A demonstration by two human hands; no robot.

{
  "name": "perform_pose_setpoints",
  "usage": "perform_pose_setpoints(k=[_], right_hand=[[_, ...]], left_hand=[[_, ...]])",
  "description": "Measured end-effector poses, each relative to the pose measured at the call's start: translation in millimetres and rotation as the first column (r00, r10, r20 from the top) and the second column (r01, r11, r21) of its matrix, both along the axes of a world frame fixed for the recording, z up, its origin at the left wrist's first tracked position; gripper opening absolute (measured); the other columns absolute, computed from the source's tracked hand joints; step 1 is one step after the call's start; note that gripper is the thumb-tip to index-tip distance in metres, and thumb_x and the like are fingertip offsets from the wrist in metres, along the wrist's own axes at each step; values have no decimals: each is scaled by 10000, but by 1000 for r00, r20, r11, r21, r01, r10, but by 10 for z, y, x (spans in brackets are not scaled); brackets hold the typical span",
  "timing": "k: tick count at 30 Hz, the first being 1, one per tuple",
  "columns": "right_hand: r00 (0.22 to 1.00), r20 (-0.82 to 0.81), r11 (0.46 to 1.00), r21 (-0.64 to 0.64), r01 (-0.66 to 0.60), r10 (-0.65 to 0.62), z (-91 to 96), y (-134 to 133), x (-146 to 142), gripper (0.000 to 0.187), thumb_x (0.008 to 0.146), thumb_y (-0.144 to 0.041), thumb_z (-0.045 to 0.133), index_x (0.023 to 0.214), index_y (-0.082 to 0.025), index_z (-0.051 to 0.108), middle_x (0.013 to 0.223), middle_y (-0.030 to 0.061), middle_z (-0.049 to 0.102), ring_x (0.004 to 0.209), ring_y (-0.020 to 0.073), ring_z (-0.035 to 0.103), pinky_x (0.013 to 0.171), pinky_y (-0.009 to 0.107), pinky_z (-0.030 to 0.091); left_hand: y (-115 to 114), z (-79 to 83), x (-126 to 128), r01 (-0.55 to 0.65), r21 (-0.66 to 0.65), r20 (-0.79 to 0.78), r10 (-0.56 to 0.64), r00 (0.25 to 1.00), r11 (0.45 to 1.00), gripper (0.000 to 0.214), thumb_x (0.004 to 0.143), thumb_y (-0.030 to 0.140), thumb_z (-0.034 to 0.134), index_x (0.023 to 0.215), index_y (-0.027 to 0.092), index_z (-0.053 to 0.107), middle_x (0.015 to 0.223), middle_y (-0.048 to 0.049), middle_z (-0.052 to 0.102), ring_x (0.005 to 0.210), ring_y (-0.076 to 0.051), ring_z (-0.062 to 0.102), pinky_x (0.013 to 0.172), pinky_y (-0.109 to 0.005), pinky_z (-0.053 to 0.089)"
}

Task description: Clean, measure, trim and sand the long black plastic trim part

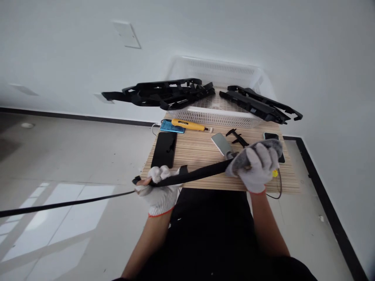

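Note:
A long black plastic trim piece (202, 172) lies slantwise between my hands, over the table's near edge. My left hand (159, 191), in a white knit glove, is closed around its left end, with bare fingertips showing. My right hand (258, 168), gloved too, is closed on a grey cloth (234, 166), which wraps the right end of the piece and hides it. A thin dark strip (64, 203) runs from beside my left hand to the left edge of view; whether it joins the piece, I cannot tell.
A white plastic basket (216, 113) stands against the wall, with black plastic parts (164, 93) across its rim. On the striped wooden table (196, 152) lie a yellow tool (189, 124), a black phone (164, 149), a blue phone (172, 126), a silver phone (222, 143) and black calipers (238, 137).

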State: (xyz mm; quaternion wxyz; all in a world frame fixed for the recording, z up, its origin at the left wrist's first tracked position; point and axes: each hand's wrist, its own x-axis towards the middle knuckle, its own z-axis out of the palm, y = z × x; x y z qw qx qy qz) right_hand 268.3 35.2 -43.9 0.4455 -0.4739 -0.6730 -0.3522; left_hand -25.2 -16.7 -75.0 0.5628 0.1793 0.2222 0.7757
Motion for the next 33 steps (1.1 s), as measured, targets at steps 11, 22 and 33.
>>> perform_pose_setpoints(k=[11,22,33], right_hand=[[972,-42,923,-306,-233,231,-144,-175,-434,541,834,-677,656,1261,-349,709,1441,59,605,1445,380,428,1253,684,77],[874,165,870,-289,-399,456,27,-376,-1078,373,1040,-377,544,1398,-375,649,1471,-50,623,1474,184,399,1302,492,9],[981,-77,929,-315,-194,178,101,104,231,324,905,-479,755,1205,-356,769,1292,11,700,1296,330,546,1234,609,282]], left_hand=[[-11,-23,123,37,7,-137,-35,990,999,625,656,708,823,622,187,478,682,7,570,592,-151,607,560,-296,570],[54,-206,295,-42,-116,29,46,999,992,646,608,649,863,658,204,397,676,34,503,631,-111,569,639,-232,555],[24,-25,-435,-45,-59,-94,40,995,997,816,471,650,921,555,170,267,579,51,517,484,-83,522,557,-284,589]])
